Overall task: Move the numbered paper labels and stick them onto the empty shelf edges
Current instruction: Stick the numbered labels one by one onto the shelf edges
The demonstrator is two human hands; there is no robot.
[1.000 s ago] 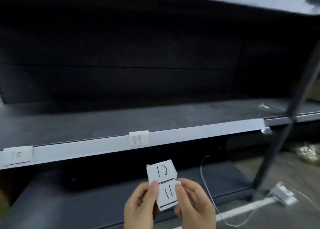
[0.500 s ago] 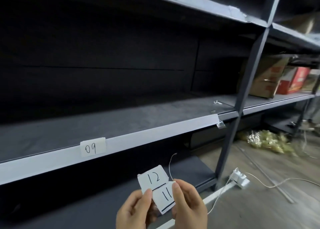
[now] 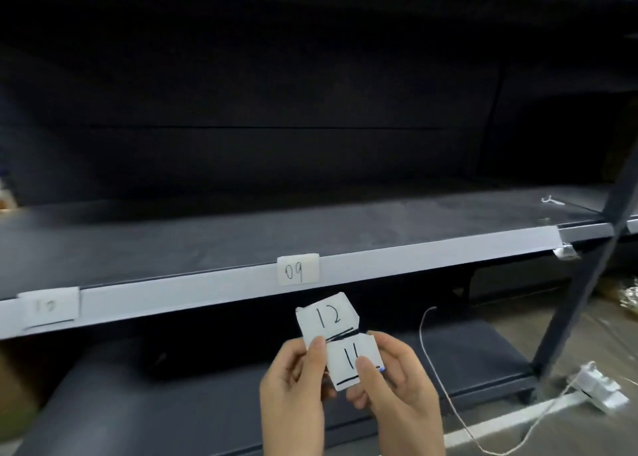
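Left hand (image 3: 297, 386) pinches label 12 (image 3: 328, 317), thumb on its lower edge. Right hand (image 3: 397, 386) pinches label 11 (image 3: 352, 359), thumb on its face. Held pair at 6 o'clock of view, touching, just below shelf edge (image 3: 431, 258). Label 09 (image 3: 297, 269) stuck on edge at 12 o'clock from pair; label 10 (image 3: 50, 307) at 9 o'clock, blurred.
Step, judged: parting 11 from 12 before sticking.
Next move needs: one label freed, bare strip chosen (3 o'clock of 09, or between 10 and 09), pressed flat. Adhesive side not visible.

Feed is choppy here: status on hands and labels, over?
Left hand pinches label 12, right hand pinches label 11, below the shelf edge. Label 09 and label 10 stuck on it. Nothing seen in the way.
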